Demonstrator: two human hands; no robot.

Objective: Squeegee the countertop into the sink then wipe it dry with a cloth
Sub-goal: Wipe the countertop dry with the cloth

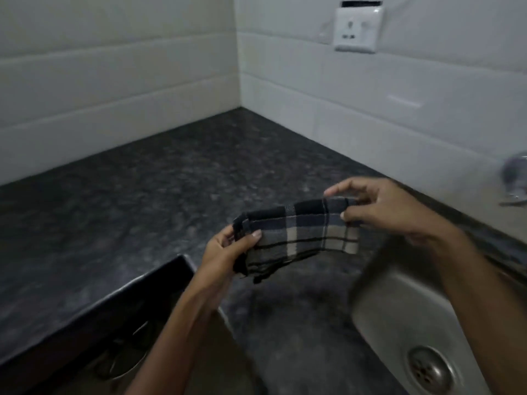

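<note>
Forearms: both reach up from the bottom edge, nearest the camera, and meet at the cloth over the counter.
Cloth: a folded checked strip held in the air above the counter, just left of the sink; a loose edge hangs from its lower left.
Long axis: runs left to right, its right end a little higher and farther from the camera.
Left hand: pinches the cloth's left end, thumb on the near face, fingers hidden behind the fold.
Right hand: pinches the right end between thumb and fingers, the forefinger stretched over the top edge.
Counter: dark speckled stone, spreading away to the left and back into the tiled corner; any wetness is hard to read in the dim, blurred picture.
Sink: steel, at lower right, below the right forearm, with its drain near the bottom edge.
Tap: blurred, at the right edge, beyond the sink.
Socket: on the right wall, well above the work.
Step, as I judge it: the wiping stage, with the cloth being folded or squared up and not yet on the stone.
Next move: the cloth must go down and leftward to the counter; the left hand is nearer the open stretch, the right nearer the sink, so either could press it flat.
</note>
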